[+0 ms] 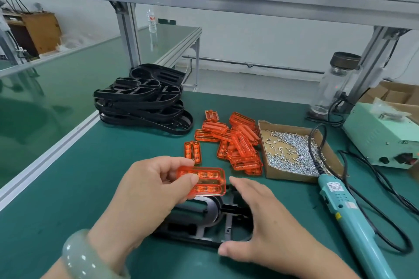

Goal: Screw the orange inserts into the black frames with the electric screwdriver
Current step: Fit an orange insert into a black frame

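Currently, the left hand [145, 188] grasps one translucent orange rectangular plastic insert [201, 181], pinched in its grip between the thumb on the near face and the fingers behind. This insert is held above the far end of a black moulded plastic frame [210, 213], which lies on the green tabletop [68, 199] beneath both hands. The right hand [260, 217] has a released grip: its fingers are straight and together, extended over the right part of the frame, with the thumb at the frame's near edge. Whether the palm touches the frame cannot be told. The teal electric screwdriver [347, 215] lies unheld on the tabletop to the right of the right hand. Its black cable [314, 149] crosses over a shallow cardboard tray [288, 176] holding small silver screws [292, 152]. A loose pile of orange inserts [240, 142] lies just left of the tray. A stack of black frames [145, 102] sits further left and back. A pale green bangle [84, 256] encircles the left wrist.
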The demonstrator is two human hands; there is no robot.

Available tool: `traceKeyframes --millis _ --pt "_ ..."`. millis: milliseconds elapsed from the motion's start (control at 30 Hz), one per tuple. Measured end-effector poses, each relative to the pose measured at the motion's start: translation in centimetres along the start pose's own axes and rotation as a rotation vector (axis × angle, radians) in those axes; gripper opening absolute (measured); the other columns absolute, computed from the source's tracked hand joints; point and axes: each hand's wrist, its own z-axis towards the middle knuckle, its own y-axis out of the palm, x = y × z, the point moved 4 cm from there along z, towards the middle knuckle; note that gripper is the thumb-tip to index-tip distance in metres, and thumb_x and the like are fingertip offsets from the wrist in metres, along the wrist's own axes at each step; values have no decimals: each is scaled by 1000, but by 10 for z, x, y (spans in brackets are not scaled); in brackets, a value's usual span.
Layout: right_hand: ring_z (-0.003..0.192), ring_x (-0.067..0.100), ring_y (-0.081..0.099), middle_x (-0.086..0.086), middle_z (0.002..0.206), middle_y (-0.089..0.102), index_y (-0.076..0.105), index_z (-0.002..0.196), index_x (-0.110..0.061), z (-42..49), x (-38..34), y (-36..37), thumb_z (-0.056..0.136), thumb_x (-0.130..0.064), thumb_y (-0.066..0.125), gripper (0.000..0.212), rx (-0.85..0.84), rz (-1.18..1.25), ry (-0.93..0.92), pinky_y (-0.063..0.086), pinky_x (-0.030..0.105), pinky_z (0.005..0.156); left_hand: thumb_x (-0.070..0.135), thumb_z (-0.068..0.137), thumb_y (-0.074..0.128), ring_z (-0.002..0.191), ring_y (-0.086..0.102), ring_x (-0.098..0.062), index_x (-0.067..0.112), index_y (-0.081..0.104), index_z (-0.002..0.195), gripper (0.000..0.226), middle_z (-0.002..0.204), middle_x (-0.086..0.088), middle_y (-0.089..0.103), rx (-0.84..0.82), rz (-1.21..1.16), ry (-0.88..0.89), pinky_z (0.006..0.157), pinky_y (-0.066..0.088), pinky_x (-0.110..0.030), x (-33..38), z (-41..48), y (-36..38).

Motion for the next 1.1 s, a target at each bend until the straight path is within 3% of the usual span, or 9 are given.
traceKeyframes --millis 67,233,400,533,633,700,800,967,1100 --pt "133 -14 8 -30 145 15 7 152 -38 -7 12 -9 54 -76 69 122 -22 -29 15 8 2 104 15 77 74 60 69 -11 42 72 88 30 72 -1 71 -17 16 -11 59 52 -20 -3 0 0" --pt "126 -29 4 -49 133 1 12 143 -47 -19 26 -18 53 -72 70 110 -39 47 -10 7 -7 96 17 80 73 47 55 -3 25 65 89 14 59 -1 66 -87 203 -18 47 41 -11 -1 11 2" --pt "127 -20 24 -35 138 11 25 142 -37 -19 28 -16 54 -62 76 104 -12 176 -23 21 -2 97 12 86 64 78 59 7 34 71 95 25 81 21 67 -464 726 192 68 38 0 29 35 10" --pt "130 -15 27 -32 137 20 25 146 -34 -19 29 -14 54 -60 75 107 22 207 -40 22 2 102 17 92 52 96 58 -4 37 67 112 32 103 17 63 -832 1064 324 88 41 -16 30 34 51" --pt "130 -12 30 -29 137 23 27 146 -32 -19 29 -14 55 -59 76 106 34 216 -50 24 5 104 5 90 46 105 58 -18 38 65 115 45 118 8 59 -963 1175 360 94 46 -32 20 34 79" --pt "130 -8 33 -26 137 26 27 146 -31 -19 29 -13 56 -58 76 106 29 225 -49 28 9 105 -1 88 47 101 59 -20 34 65 113 47 113 4 58 -935 1195 400 89 49 -31 17 35 90" --pt "129 -2 38 -18 137 32 30 146 -29 -18 28 -14 58 -55 77 104 26 248 -46 35 20 108 5 92 50 79 57 -17 16 66 100 20 88 -1 59 -837 1108 554 66 39 -13 18 35 97" --pt "131 -8 31 -21 138 27 26 147 -28 -19 27 -15 57 -59 73 107 40 237 -48 29 14 109 5 90 51 108 49 -17 26 54 120 37 119 4 49 -815 1151 678 94 41 -31 3 32 87" --pt "130 -11 30 -25 137 24 26 146 -30 -19 28 -13 57 -61 72 105 34 215 -50 25 8 106 17 88 63 98 53 -18 22 66 104 18 108 3 57 -618 1065 795 88 47 -33 2 23 69"
